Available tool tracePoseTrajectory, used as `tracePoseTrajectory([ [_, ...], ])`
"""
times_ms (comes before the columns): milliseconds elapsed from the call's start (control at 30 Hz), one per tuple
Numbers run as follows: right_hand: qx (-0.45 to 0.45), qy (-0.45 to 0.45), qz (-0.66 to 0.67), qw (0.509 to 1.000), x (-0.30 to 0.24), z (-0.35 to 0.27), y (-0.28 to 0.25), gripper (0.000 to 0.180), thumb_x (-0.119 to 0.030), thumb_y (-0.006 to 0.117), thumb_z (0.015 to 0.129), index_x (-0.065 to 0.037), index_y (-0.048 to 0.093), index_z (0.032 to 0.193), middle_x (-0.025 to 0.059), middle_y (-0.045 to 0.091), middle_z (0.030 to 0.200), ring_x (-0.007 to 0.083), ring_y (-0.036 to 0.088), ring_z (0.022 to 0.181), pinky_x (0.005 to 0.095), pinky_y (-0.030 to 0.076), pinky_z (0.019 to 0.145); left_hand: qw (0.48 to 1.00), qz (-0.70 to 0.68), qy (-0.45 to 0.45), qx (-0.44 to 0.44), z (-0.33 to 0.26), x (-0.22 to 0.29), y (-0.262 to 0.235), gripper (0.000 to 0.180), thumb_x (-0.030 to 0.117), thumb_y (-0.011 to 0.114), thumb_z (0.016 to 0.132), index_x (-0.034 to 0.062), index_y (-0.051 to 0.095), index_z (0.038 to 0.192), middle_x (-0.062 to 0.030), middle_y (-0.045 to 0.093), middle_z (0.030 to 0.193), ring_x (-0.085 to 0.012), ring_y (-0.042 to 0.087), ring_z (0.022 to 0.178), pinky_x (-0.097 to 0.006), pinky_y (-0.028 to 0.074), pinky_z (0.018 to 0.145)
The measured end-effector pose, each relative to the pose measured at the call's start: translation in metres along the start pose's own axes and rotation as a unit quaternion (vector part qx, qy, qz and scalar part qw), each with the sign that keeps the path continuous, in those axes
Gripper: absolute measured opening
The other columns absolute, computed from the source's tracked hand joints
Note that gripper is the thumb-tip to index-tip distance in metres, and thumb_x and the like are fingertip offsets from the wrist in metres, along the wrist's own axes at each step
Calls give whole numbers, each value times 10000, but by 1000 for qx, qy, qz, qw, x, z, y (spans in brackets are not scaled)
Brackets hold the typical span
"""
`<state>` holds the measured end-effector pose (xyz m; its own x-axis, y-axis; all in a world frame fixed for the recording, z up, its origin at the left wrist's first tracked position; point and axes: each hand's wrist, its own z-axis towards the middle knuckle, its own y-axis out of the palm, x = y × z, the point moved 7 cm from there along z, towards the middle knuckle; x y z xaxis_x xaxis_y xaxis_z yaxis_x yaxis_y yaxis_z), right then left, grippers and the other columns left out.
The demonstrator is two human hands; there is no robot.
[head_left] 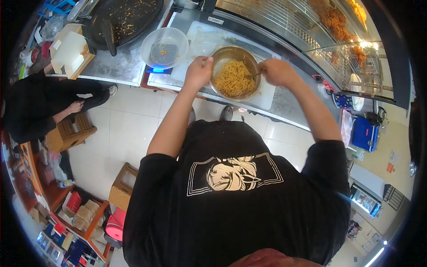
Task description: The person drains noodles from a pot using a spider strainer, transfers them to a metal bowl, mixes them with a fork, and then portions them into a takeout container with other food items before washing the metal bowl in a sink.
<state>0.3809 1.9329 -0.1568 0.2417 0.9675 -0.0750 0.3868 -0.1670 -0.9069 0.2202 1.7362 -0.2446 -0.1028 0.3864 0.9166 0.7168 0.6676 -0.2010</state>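
Note:
A round metal bowl [220,53] stands on a white cutting board [266,96] in front of me. Yellowish noodles [232,80] lie inside it. My left hand [199,72] is closed on the bowl's left rim, thumb on top. At the opposite side, my right hand [276,72] is closed around the handle of a metal utensil [255,75], whose other end reaches into the noodles. Whether it is a spoon or a fork is hidden. Left of the bowl, a clear plastic bowl [177,39] with a few crumbs rests on a scale [159,70] with a lit display.
A large dark pan [147,9] with food scraps sits at the far left. Near it a person [31,104] in black is beside an open food box [67,52]. A glass display case [284,26] holding fried food borders the counter's far right. A woven stool [122,184] stands behind me.

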Motion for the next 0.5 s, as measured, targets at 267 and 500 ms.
tracePoseTrajectory([
  [267,170,108,272,941,-32,-14,86,186,-239,618,943,-61,649,987,190,679,890,340,666,824,420,499,765,985,-36,-55,-158,-21,-4,17,344,329,469,1052,-1,476,954,-131,598,829,-198,632,557,-355,561,455],
  [500,334,128,364,860,-33,-77,41,95,-148,637,939,-86,665,1005,79,631,864,236,579,870,382,382,865,991,-65,-47,-107,-34,-14,-4,336,362,456,1066,50,469,941,-50,561,714,-103,540,507,-291,473,445],
])
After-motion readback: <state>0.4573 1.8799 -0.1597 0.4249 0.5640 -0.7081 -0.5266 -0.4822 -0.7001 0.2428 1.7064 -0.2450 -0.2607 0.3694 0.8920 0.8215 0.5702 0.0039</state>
